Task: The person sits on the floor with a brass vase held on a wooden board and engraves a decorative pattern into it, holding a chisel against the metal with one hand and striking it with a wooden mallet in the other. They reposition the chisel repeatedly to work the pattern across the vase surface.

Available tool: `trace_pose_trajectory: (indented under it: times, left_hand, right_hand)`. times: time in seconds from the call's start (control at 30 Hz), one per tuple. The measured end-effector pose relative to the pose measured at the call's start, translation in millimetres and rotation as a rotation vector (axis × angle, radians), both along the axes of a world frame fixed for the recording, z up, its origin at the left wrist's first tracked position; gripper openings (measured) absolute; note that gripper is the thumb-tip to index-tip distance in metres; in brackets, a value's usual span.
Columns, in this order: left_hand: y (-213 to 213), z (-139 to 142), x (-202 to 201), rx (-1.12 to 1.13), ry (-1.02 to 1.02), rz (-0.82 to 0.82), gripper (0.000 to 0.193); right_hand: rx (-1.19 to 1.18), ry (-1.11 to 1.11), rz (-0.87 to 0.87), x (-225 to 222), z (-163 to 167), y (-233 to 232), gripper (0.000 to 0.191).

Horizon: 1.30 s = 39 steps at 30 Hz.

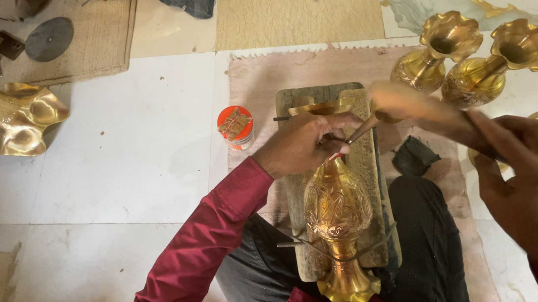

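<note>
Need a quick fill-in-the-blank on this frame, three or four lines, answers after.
1. The left hand holds a thin chisel against a ____ vase lying on a wooden board.
2. The right hand grips a blurred ____.
3. Both sleeves are dark ____.
4. The small jar beside the board has an ____ rim.

Answers: brass; hammer; red; orange

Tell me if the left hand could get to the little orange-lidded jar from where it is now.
Probably yes. The left hand rests on the brass vase lying on the wooden board, and the orange-lidded jar stands just beside it on bare floor with nothing between. It would have to let go of the thin tool first.
</note>
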<state>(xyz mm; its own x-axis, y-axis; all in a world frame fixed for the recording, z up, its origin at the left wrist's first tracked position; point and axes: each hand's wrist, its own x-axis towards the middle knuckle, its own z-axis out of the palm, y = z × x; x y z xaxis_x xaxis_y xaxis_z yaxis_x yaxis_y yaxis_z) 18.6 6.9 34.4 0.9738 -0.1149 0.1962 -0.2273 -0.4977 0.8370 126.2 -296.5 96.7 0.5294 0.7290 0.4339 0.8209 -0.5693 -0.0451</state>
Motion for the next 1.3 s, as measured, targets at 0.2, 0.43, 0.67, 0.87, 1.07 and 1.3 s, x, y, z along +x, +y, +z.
trace_pose_trajectory:
  times: [0.2, 0.43, 0.67, 0.87, 1.07, 1.3]
  left_hand:
    - [-0.9, -4.0, -11.4, -0.050, -0.061, 0.047, 0.047]
    - [-3.3, -13.9, -13.0, -0.153, 0.020, 0.140, 0.046]
    - [-17.2, -7.5, -14.3, -0.232, 0.013, 0.262, 0.047]
    - [-32.6, 1.3, -16.4, -0.178, 0.132, 0.416, 0.055]
    - [-34.3, 4.4, -11.8, -0.104, 0.029, 0.450, 0.053]
    - [-34.2, 11.4, -13.0, -0.144, 0.105, 0.455, 0.054]
  right_hand:
    - [-0.012, -0.058, 0.029, -8.4, 12.2, 3.0, 0.060]
    - [-0.222, -0.112, -0.004, -3.0, 10.8, 0.0, 0.063]
    - [0.013, 0.425, -0.062, 9.6, -13.2, -12.3, 0.067]
    - [-0.163, 0.467, -0.059, 36.5, -20.4, -10.4, 0.070]
    - [-0.089, 0.673, -0.097, 70.8, -17.0, 3.0, 0.069]
    - [-0.045, 0.673, 0.098, 85.5, -8.7, 18.6, 0.067]
